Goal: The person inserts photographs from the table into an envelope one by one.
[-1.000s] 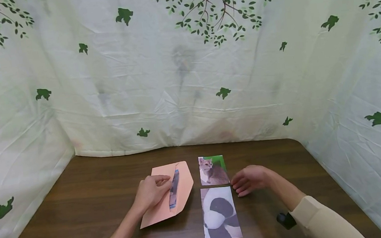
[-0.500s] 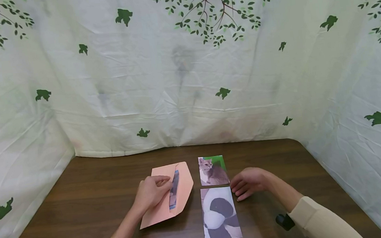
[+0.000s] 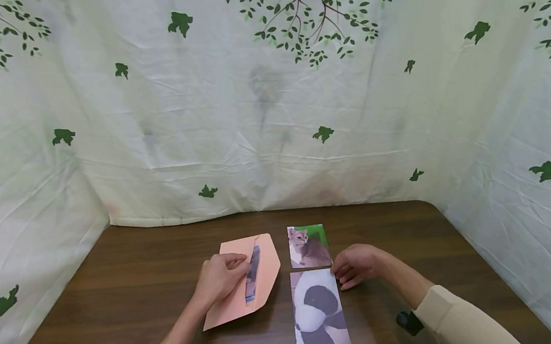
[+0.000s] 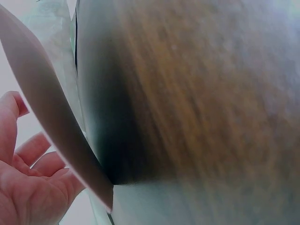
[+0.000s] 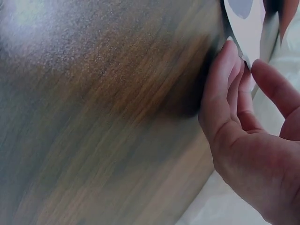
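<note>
The grey-and-white rectangular paper print (image 3: pixel 319 308) lies left and near of my closer right hand (image 3: pixel 358 264), long axis near-to-far; whether its fingers pinch the far right corner, I can't tell.

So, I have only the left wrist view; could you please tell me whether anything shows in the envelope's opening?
Observer: Yes, in the head view a bluish picture shows in the opening of the pink envelope.
Operator: Thank you; where is the right hand?
Observer: The right hand is at the upper right corner of the grey-and-white picture.
Operator: And what lies just beyond that picture?
Observer: A cat picture.
</note>
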`<state>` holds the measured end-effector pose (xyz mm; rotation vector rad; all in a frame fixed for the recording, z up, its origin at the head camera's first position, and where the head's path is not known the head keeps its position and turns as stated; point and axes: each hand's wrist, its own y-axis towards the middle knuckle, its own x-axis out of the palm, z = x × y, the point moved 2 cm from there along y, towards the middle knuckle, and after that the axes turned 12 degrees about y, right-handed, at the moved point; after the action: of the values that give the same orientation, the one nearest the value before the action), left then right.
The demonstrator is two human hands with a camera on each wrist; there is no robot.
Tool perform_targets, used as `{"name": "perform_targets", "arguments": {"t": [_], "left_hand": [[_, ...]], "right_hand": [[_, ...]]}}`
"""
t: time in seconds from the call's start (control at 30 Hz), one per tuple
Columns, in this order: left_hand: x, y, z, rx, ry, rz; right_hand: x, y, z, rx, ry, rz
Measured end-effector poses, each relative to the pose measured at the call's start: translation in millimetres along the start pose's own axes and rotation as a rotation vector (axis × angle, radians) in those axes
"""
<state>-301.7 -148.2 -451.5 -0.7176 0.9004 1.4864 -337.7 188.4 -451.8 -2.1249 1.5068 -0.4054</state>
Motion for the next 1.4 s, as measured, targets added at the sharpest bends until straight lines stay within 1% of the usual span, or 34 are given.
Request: {"name": "perform_targets", "arguments": {"t": [0.17,0.37,0.6,0.83,1.07,1.27,1.4], "left_hand": [[0.3,0.9,0.4,-0.001,0.002,0.001],[0.5,1.6,0.1,-0.004,0.003,-0.001],[-0.3,0.6,1.0,-0.001,0.007,0.0],[-0.3,0.9,2.1,-0.014,0.004,-0.011],[-0.2,1.8,2.9,-0.012,0.012,-0.014],[-0.7,0.9,3.9,-0.025,0.006,-0.022],[-1.4,-0.2,4.4,-0.029,0.004,-0.028]], "right_hand": [[-1,-1,-2,-0.007,0.0,0.019],[0,0,-4,-0.017,0.007,0.013],[2,1,-8,0.005,0.014,0.014],[2,3,-11,-0.027,0.027,0.005],[-4,3,-16,-0.062,0.056,0.031],[-8,0,-25,-0.093,0.065,0.01],[-10,-2,-32,-0.108,0.062,0.022]]}}
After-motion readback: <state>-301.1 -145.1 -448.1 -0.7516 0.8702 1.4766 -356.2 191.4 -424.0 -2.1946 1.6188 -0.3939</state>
